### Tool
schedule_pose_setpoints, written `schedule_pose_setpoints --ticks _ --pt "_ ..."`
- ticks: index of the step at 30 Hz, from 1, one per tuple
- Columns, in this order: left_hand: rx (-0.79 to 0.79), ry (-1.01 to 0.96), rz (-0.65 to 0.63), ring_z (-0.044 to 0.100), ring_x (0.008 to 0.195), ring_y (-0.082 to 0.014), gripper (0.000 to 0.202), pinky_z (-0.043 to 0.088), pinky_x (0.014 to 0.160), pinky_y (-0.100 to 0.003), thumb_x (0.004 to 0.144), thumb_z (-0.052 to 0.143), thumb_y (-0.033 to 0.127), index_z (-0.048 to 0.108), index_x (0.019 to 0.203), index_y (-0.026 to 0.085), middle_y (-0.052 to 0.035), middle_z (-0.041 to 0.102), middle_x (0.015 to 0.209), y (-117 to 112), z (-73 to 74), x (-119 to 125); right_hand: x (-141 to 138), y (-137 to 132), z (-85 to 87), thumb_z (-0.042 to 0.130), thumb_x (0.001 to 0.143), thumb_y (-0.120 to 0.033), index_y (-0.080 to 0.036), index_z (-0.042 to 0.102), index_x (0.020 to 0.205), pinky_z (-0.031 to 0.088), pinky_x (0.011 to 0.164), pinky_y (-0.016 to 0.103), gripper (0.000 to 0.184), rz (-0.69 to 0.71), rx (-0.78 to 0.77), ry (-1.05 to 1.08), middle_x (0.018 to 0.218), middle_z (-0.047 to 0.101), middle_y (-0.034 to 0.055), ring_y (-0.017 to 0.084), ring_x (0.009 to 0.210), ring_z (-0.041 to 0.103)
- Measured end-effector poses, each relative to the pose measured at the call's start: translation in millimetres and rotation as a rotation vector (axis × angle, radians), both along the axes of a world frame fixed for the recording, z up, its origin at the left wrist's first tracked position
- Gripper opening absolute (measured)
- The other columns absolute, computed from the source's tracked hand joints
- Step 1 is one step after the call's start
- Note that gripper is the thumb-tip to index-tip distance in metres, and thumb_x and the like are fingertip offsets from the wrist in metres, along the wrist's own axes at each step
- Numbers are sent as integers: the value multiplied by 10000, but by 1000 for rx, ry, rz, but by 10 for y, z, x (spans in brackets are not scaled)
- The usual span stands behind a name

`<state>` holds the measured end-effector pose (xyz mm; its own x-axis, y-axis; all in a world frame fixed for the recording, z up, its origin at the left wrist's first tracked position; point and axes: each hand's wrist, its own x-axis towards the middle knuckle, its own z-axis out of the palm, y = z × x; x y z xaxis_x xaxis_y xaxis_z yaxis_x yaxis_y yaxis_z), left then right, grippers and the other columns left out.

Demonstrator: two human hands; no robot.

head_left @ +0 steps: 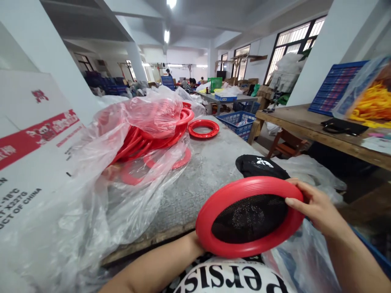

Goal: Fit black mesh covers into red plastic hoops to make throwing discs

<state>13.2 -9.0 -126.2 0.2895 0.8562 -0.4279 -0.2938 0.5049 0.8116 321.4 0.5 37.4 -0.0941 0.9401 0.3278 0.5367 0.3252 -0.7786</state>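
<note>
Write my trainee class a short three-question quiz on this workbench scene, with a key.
1. Whose thumb shows on the front of the held red ring?
A) the left hand's
B) the right hand's
C) both hands'

2. True or false: black mesh fills the lone red ring on the table.

3. Fill in: the printed piece just beyond the held red ring is ____ with ____ print.

Key:
1. B; the right hand grips the rim.
2. False; the grey tabletop shows through it.
3. black; white
</note>
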Motion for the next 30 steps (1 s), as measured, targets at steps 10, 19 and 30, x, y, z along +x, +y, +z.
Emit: schedule_pose_setpoints --ticks 10,19,30 --pt "-230 -31 -95 728 986 -240 514 534 979 -391 916 554 528 697 1170 104 -164 748 1168 -161 189 -255 190 -112 -257 678 826 -577 -220 644 1025 532 732 307 410 24 -250 -25 901 685 25 216 827 643" --pt "1145 1121 13 609 1279 -253 364 508 1096 -482 993 496 337 625 1310 212 -115 651 1377 -143 1166 -519 -134 -50 -137 629 874 -563 -237 602 965 489 685 291 340 133 -282 -253 843 670 -4 189 752 616" --pt "1781 1218 123 668 1174 -266 425 602 975 -390 892 610 97 540 1311 72 -204 690 1249 90 1046 -8 -302 29 67 609 906 -556 -249 620 1274 527 956 389 479 400 -386 -231 1237 699 84 282 1097 666"
